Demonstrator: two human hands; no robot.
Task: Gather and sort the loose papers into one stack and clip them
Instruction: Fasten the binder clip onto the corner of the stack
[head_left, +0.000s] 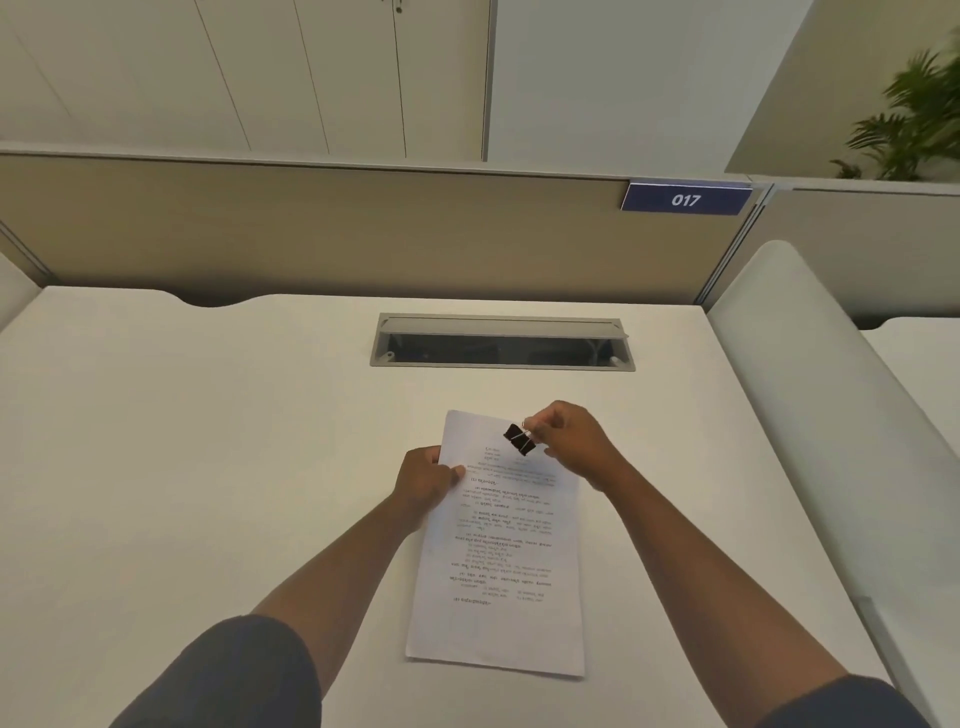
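A stack of printed white papers (498, 561) lies lengthwise on the white desk (182, 441), its edges lined up. My left hand (423, 480) pinches the stack's left edge near the top, thumb on the sheet. My right hand (576, 444) holds a black binder clip (519, 439) by its wire handles, fingers pinched together. The clip hangs just over the top part of the stack, right of the middle. I cannot tell whether its jaws touch the paper.
A grey cable tray (501, 343) with an open lid is set into the desk behind the papers. A beige partition (311, 228) with a blue "017" sign (685, 199) closes the back. A white divider (810, 395) borders the right side.
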